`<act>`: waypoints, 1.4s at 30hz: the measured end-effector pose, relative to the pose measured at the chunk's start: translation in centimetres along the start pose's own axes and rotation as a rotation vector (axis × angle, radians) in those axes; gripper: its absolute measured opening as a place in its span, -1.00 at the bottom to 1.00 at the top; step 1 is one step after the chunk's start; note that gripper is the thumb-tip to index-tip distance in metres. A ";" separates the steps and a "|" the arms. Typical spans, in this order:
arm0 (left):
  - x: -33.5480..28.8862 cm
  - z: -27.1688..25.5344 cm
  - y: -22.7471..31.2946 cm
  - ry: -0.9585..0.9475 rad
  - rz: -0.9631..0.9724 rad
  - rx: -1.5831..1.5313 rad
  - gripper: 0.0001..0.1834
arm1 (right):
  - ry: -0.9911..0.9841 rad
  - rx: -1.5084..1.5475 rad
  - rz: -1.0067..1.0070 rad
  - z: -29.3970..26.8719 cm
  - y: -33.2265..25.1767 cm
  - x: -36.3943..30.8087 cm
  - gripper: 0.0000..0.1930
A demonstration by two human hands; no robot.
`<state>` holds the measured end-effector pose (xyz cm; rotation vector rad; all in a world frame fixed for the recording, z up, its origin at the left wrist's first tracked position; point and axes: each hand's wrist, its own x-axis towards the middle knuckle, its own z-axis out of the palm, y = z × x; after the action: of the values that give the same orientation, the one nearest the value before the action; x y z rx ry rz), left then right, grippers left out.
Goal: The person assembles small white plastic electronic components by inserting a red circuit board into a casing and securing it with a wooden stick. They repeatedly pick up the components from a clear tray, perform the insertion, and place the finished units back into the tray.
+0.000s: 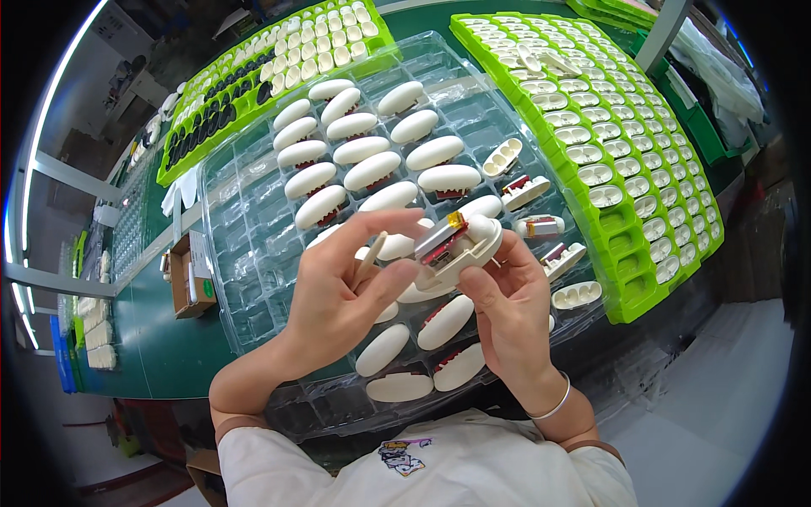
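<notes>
Over the clear tray, my right hand (514,308) grips a white oval plastic case shell (473,258) between thumb and fingers. A silver battery pack (435,237) with a red circuit board and yellow tape sticks up out of the shell, tilted. My left hand (338,287) has a thin beige stick (369,256) tucked in its curled fingers. Its thumb tip is at the lower edge of the red board, and its index finger arches over the pack's left side; whether they press on it I cannot tell.
White oval cases with red boards, several of them, lie in the clear plastic tray (245,182) below my hands. A green tray (629,287) of white inserts stands at the right. Another green tray (182,160), with white and black pieces, is far left. A cardboard box (187,279) sits at the left.
</notes>
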<state>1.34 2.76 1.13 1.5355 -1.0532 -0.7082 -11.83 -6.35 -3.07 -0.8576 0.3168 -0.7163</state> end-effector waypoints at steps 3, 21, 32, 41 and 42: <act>0.2 -0.9 0.1 -0.007 -0.042 0.019 -0.67 | -0.015 -0.022 0.040 -0.5 -1.0 0.8 -0.65; 1.0 -1.0 -0.6 -0.074 -0.187 -0.033 -0.88 | -0.760 -1.681 -0.779 -0.3 1.8 28.4 -0.75; 1.9 -1.2 -0.4 -0.081 -0.135 0.039 -0.85 | 0.346 -2.106 -0.183 -10.4 -8.4 31.3 -0.43; 0.7 -3.7 1.0 -0.097 0.025 0.180 -0.87 | 0.169 -1.506 -0.273 -12.5 -8.5 28.9 -0.62; 0.5 -4.0 1.0 -0.064 0.077 0.239 -0.89 | 0.094 -1.314 -0.126 -11.6 -8.2 27.6 -0.63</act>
<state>4.76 4.00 3.03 1.6733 -1.2748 -0.5979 -1.50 -35.64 -3.26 -2.0974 0.8590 -0.6170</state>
